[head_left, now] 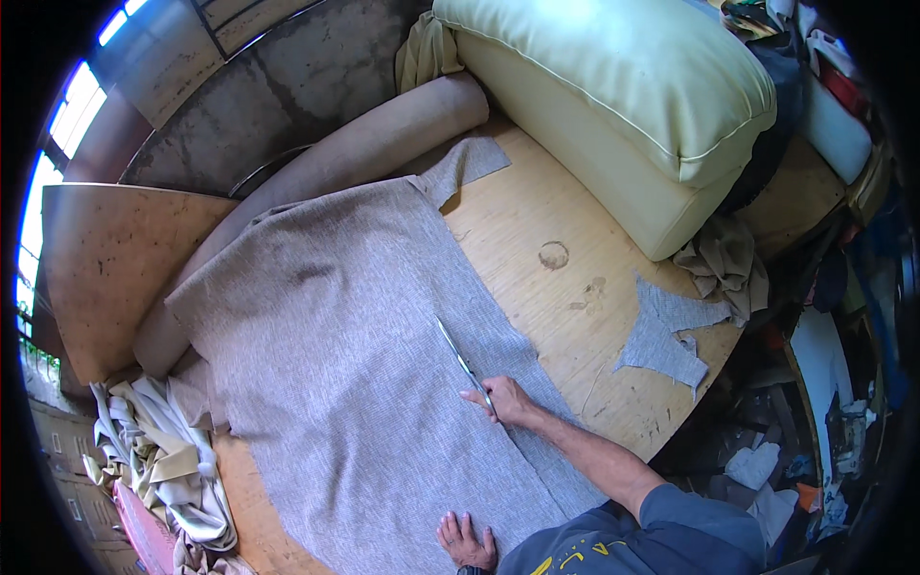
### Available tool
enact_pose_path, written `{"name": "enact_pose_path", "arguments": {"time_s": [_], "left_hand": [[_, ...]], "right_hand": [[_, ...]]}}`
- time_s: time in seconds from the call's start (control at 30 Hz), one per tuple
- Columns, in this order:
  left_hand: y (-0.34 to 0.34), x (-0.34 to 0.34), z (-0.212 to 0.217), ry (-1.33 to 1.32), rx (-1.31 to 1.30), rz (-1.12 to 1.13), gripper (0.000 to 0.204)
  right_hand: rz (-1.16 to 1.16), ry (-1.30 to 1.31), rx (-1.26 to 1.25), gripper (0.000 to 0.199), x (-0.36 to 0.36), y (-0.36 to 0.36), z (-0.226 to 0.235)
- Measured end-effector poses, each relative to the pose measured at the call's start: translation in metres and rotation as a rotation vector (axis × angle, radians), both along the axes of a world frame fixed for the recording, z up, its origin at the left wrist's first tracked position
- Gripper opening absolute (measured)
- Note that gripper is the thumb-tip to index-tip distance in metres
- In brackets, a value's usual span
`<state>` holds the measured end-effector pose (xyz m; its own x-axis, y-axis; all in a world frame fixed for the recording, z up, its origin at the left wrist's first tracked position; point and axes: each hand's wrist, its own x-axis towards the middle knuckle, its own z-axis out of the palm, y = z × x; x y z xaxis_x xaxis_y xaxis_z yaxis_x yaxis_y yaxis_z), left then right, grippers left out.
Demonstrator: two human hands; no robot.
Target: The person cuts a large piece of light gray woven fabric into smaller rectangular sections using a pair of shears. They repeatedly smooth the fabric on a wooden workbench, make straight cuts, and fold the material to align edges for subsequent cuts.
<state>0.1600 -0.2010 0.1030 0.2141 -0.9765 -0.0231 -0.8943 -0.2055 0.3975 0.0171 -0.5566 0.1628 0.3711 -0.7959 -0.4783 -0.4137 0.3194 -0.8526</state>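
A large piece of grey woven fabric (335, 364) lies over the wooden table, a few soft folds in its surface. My right hand (508, 401) is closed around the handles of a pair of scissors (458, 356), whose long blades point away from me over the cloth. A cut line runs from the scissors back toward my body, leaving a strip along the right edge. Near the lower edge of the view my left hand (467, 540) rests flat on the fabric with its fingers spread. A dark band circles that wrist.
A thick fabric roll (383, 134) lies along the table's far left side. At the back right stands a pale green upholstered cushion block (613, 105). An irregular grey scrap (671, 331) sits by the right edge. Cloth remnants (172, 460) heap at the left, beside a wooden panel (125, 268).
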Motion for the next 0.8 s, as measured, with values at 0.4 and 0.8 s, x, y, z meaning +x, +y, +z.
{"name": "enact_pose_path", "arguments": {"time_s": [0.4,0.8], "left_hand": [[0.001,0.003,-0.004,0.005,0.031,0.007,0.059],[-0.001,0.003,-0.004,0.004,0.057,-0.001,0.060]], "right_hand": [[0.008,0.047,-0.050,0.071,0.017,-0.044,-0.014],[-0.039,-0.044,-0.009,0.057,0.036,-0.098,-0.013]]}}
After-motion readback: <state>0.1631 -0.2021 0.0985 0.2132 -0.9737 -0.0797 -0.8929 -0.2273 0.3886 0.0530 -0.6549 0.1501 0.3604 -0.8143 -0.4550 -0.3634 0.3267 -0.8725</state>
